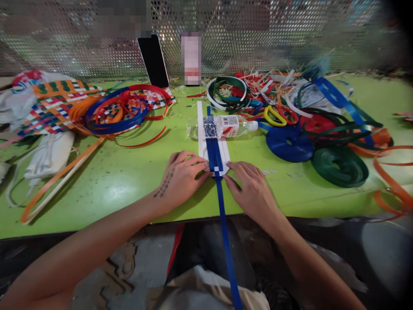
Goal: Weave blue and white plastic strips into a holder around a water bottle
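Blue and white plastic strips lie side by side at the table's front middle, crossed in a small checked weave at their near end. My left hand pinches the left edge of this weave between thumb and fingers. On the opposite edge, my right hand does the same with thumb and forefinger. A long blue strip runs from the weave over the table edge towards my lap. A clear plastic bottle lies on its side across the far part of the strips.
Rolls of blue strip and green strip sit at right, near yellow-handled scissors. Coiled strips and a checked woven piece are at left, beside a white power strip. A phone leans on the mesh screen.
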{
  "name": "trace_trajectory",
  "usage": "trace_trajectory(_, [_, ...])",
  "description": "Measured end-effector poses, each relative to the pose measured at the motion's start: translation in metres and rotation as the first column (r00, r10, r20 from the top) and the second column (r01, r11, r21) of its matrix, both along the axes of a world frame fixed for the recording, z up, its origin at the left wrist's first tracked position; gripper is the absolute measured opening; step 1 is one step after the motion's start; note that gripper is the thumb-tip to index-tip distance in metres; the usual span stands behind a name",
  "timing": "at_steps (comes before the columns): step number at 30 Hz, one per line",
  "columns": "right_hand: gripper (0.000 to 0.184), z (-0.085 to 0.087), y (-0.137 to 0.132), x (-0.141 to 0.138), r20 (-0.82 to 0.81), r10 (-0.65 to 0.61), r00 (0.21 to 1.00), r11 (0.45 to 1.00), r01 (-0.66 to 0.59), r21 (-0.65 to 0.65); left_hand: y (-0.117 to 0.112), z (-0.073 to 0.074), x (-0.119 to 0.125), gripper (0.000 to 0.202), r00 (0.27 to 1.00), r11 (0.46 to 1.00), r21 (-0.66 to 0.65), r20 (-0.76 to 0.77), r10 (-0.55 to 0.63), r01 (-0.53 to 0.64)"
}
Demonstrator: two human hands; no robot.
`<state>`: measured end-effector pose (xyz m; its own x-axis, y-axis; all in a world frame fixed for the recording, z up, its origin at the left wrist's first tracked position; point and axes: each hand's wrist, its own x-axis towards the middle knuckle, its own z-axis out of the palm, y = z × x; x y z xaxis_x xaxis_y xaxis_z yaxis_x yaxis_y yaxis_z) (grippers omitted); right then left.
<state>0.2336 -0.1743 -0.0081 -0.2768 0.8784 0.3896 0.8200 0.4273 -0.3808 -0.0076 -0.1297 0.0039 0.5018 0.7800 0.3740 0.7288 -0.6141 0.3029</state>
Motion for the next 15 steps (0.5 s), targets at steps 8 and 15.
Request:
trace_trajectory(8, [0.026,-0.0035,0.0010,0.0004,-0.003,0.013,1.000,0.999,-0.013,0.031,-0.0006,-0.0039,0.0009,0.022,0.999,0.999,-0.017,0.010,-0.049,0.050])
trace_trajectory(15, [0.023,-0.0055,0.0012,0.0013,0.009,0.025,1.000,0.995,-0.026,0.091,-0.0027,-0.0058,0.0024,0.028,0.999,0.999,0.017,-0.006,-0.049,0.049])
